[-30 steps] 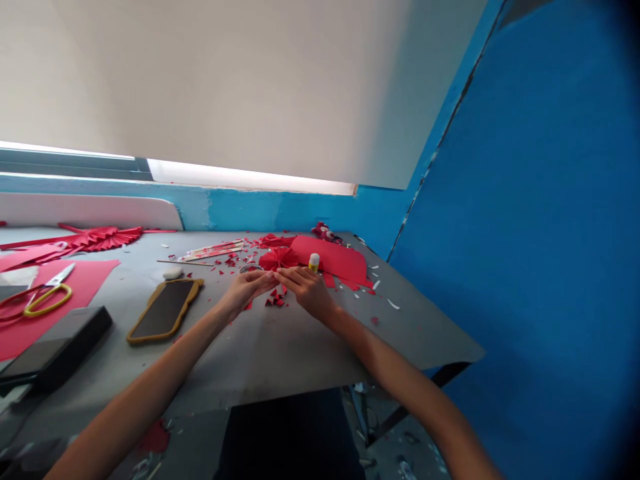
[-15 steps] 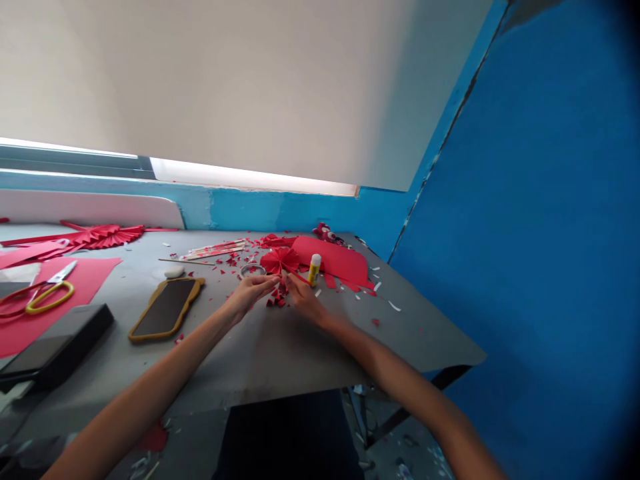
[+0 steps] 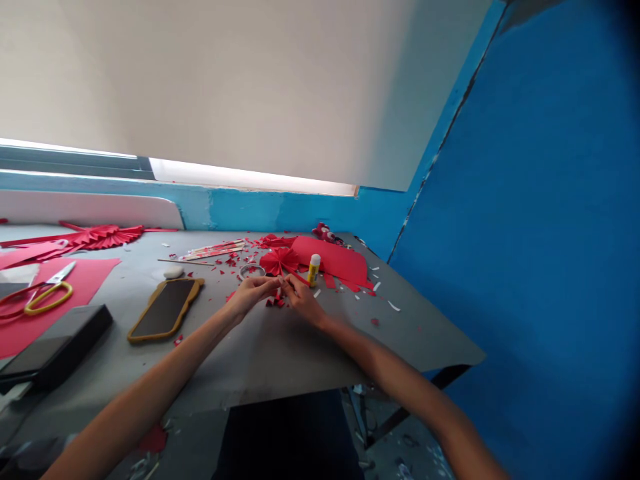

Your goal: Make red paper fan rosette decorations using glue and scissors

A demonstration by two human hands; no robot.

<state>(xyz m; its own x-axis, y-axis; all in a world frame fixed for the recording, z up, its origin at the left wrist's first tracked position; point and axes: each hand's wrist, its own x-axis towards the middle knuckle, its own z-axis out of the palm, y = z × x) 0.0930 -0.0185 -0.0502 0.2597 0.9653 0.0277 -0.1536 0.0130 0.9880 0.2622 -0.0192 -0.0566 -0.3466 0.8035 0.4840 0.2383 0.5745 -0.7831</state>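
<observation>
My left hand [image 3: 253, 295] and my right hand [image 3: 301, 299] meet at the fingertips over the grey table top [image 3: 300, 347]. Between the fingertips they pinch a small red paper piece [image 3: 281, 285], mostly hidden. Just beyond them lies a pleated red paper rosette [image 3: 279, 262], next to a clear tape roll [image 3: 252, 271]. A heap of red paper scraps [image 3: 273, 301] lies under the fingers. A yellow-capped glue stick [image 3: 314, 269] stands close to my right hand, before a red card sheet [image 3: 333, 259].
At the left lie yellow-handled scissors [image 3: 49, 298] on a red paper sheet [image 3: 65, 300], a phone in a gold case [image 3: 165, 309] and a black box [image 3: 55, 347]. A pleated red fan [image 3: 100, 235] sits behind them. Blue walls bound the back and right.
My hands have drawn closer, and their fingertips now meet over the scraps. The rosette and glue stick stay in place.
</observation>
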